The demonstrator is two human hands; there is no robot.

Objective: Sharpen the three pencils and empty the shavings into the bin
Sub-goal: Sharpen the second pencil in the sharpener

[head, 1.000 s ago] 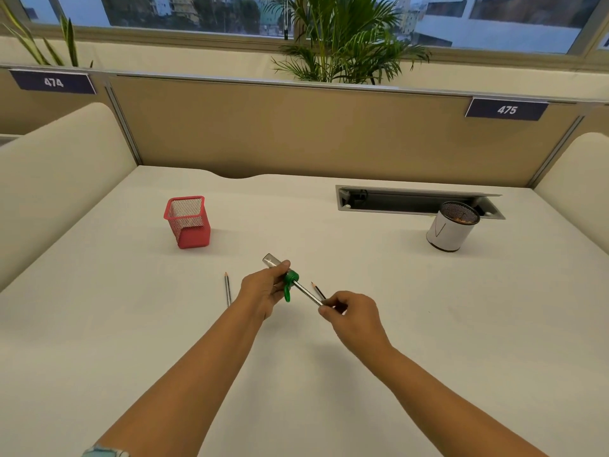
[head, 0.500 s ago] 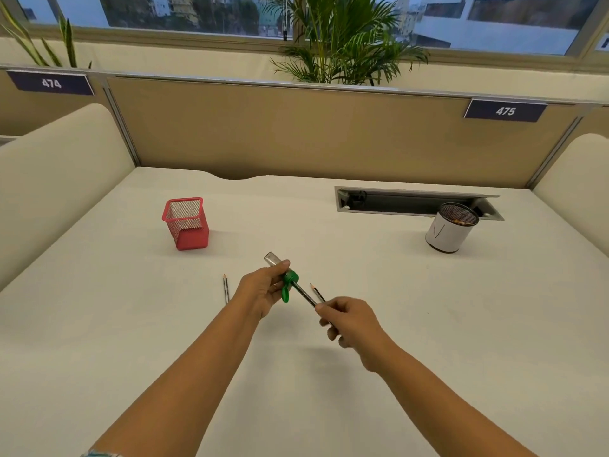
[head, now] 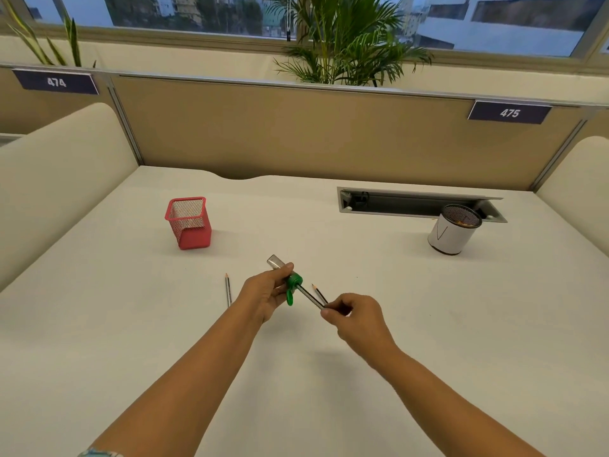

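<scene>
A: Mid-sharpening, by the look of it. Left hand [head: 268, 293] wrapped round the sharpener [head: 290, 281], clear barrel poking out toward the far edge of the bench [head: 428, 324]. Right hand [head: 357, 316] pinching the pencil [head: 309, 296] at its back end, tip buried in the green cap.

B: Best kept in line with the barrel, then. Turn with the fingertips only, light push inward, sharpener held steady. Any sideways bend probably snaps the lead.

A: And the other two?

B: Flat on the bench. One pencil [head: 228, 290] just left of the left hand, point toward the far edge. Another pencil [head: 319, 292] just beyond the right hand, partly hidden.

A: Bin?

B: Unclear which. Red mesh basket [head: 188, 222] toward the far left, white cup [head: 453, 232] toward the far right, both well apart from the hands.
</scene>
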